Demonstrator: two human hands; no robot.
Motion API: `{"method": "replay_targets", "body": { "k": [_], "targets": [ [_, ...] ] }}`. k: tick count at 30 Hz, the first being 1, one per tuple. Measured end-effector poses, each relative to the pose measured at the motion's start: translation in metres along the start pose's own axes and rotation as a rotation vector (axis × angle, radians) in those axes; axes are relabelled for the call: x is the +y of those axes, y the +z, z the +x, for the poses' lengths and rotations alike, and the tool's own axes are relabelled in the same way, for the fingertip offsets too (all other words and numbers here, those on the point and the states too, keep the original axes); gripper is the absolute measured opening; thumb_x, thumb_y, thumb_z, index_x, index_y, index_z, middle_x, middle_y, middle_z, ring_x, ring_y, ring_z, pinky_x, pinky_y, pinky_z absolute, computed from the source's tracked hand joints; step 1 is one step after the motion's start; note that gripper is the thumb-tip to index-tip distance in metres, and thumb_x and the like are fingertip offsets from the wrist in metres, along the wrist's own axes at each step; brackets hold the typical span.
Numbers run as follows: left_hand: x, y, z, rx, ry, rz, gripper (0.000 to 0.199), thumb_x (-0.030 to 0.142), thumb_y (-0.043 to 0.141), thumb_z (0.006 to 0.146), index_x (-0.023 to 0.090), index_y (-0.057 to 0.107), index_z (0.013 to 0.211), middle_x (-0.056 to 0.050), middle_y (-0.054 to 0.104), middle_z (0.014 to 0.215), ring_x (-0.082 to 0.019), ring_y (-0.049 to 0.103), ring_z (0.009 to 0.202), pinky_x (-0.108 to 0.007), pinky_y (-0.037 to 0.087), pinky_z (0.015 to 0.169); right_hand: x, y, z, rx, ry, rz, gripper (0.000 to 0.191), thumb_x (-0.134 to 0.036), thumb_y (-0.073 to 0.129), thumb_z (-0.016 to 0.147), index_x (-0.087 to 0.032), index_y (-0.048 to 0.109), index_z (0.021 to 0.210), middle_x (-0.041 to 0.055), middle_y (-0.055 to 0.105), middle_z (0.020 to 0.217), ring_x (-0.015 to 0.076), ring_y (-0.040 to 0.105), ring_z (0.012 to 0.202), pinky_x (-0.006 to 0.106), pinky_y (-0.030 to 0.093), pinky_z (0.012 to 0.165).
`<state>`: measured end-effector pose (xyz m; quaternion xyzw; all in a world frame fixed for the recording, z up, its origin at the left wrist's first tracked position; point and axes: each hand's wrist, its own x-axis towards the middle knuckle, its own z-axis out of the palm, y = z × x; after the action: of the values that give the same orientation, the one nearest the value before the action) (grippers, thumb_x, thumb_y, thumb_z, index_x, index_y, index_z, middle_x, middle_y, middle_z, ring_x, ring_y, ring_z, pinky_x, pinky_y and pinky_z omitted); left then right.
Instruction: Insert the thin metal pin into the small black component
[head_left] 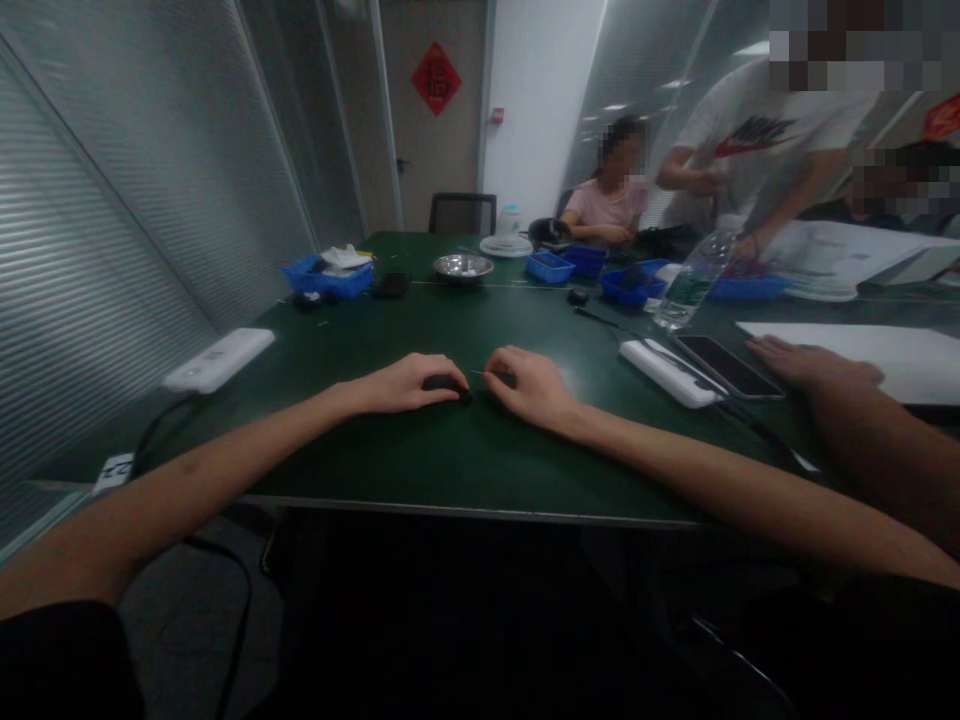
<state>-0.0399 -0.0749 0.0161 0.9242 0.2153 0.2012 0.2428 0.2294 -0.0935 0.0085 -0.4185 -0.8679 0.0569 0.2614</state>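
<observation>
Both of my hands rest on the dark green table [420,460] in front of me, fingertips facing each other with a small gap between. My left hand [416,383] is closed in a pinch, and a small black piece [466,396] shows at its fingertips; its kind is too small to tell. Pinched in my right hand [532,388] is a thin, needle-like piece [478,373], whose tip points left toward the black piece. My fingers hide most of both.
White power strips lie left [220,360] and right [667,373]. A phone [727,366], a water bottle [691,275] and a co-worker's hand [814,362] on white paper [900,350] are at right. Farther back stand blue baskets [330,278] and a metal bowl [463,268]; people sit and stand beyond.
</observation>
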Motion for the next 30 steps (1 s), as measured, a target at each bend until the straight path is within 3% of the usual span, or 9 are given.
{"method": "replay_targets", "body": {
  "k": [4, 7, 12, 15, 19, 24, 30],
  "targets": [
    [-0.02, -0.015, -0.004, 0.037, -0.06, 0.012, 0.031, 0.03, 0.065, 0.1, 0.022, 0.069, 0.13, -0.009, 0.071, 0.121, -0.022, 0.067, 0.111, -0.037, 0.052, 0.098, 0.0, 0.0, -0.001, -0.001, -0.006, -0.007, 0.012, -0.03, 0.06, 0.1, -0.02, 0.066, 0.102, 0.0054, 0.068, 0.1, 0.0175, 0.06, 0.082, 0.029, 0.042, 0.071],
    [-0.053, -0.039, -0.018, 0.129, -0.15, 0.107, 0.031, 0.034, 0.066, 0.098, 0.022, 0.073, 0.126, -0.009, 0.07, 0.119, -0.023, 0.067, 0.109, -0.038, 0.051, 0.097, 0.002, 0.001, -0.001, -0.002, -0.017, -0.003, 0.012, -0.03, 0.06, 0.1, -0.02, 0.066, 0.103, 0.0053, 0.068, 0.101, 0.0171, 0.06, 0.082, 0.028, 0.042, 0.071],
    [-0.121, -0.09, -0.064, 0.348, -0.46, 0.295, 0.034, 0.045, 0.072, 0.088, 0.022, 0.079, 0.112, -0.008, 0.073, 0.115, -0.025, 0.067, 0.103, -0.04, 0.051, 0.097, 0.0, 0.0, -0.002, -0.013, -0.027, 0.016, 0.014, -0.031, 0.059, 0.1, -0.019, 0.066, 0.104, 0.0057, 0.068, 0.102, 0.0164, 0.059, 0.081, 0.028, 0.041, 0.069],
    [-0.147, -0.112, -0.092, 0.434, -0.629, 0.375, 0.032, 0.043, 0.074, 0.083, 0.022, 0.081, 0.107, -0.008, 0.076, 0.111, -0.026, 0.068, 0.103, -0.039, 0.049, 0.099, -0.002, -0.003, -0.002, -0.023, -0.026, 0.022, 0.014, -0.03, 0.059, 0.1, -0.019, 0.067, 0.104, 0.0058, 0.068, 0.102, 0.0164, 0.059, 0.081, 0.028, 0.041, 0.069],
    [-0.157, -0.123, -0.108, 0.494, -0.78, 0.444, 0.029, 0.04, 0.076, 0.08, 0.025, 0.082, 0.104, -0.006, 0.079, 0.105, -0.027, 0.07, 0.1, -0.038, 0.049, 0.096, -0.004, -0.004, -0.002, -0.029, -0.029, 0.022, 0.014, -0.03, 0.059, 0.1, -0.018, 0.067, 0.103, 0.0059, 0.068, 0.1, 0.0162, 0.059, 0.08, 0.028, 0.042, 0.069],
    [-0.154, -0.121, -0.107, 0.58, -0.823, 0.461, 0.024, 0.036, 0.078, 0.08, 0.025, 0.084, 0.1, -0.005, 0.079, 0.097, -0.027, 0.071, 0.097, -0.038, 0.05, 0.096, -0.004, -0.005, -0.002, -0.042, -0.031, 0.022, 0.014, -0.03, 0.059, 0.1, -0.019, 0.067, 0.103, 0.0058, 0.068, 0.1, 0.0161, 0.059, 0.08, 0.028, 0.042, 0.069],
    [-0.158, -0.119, -0.105, 0.579, -0.872, 0.488, 0.025, 0.031, 0.076, 0.083, 0.025, 0.083, 0.106, -0.004, 0.079, 0.095, -0.025, 0.073, 0.095, -0.036, 0.052, 0.095, -0.003, -0.003, -0.002, -0.037, -0.037, 0.016, 0.014, -0.031, 0.059, 0.1, -0.019, 0.067, 0.103, 0.0058, 0.068, 0.101, 0.0163, 0.06, 0.081, 0.028, 0.042, 0.07]
  ]
}}
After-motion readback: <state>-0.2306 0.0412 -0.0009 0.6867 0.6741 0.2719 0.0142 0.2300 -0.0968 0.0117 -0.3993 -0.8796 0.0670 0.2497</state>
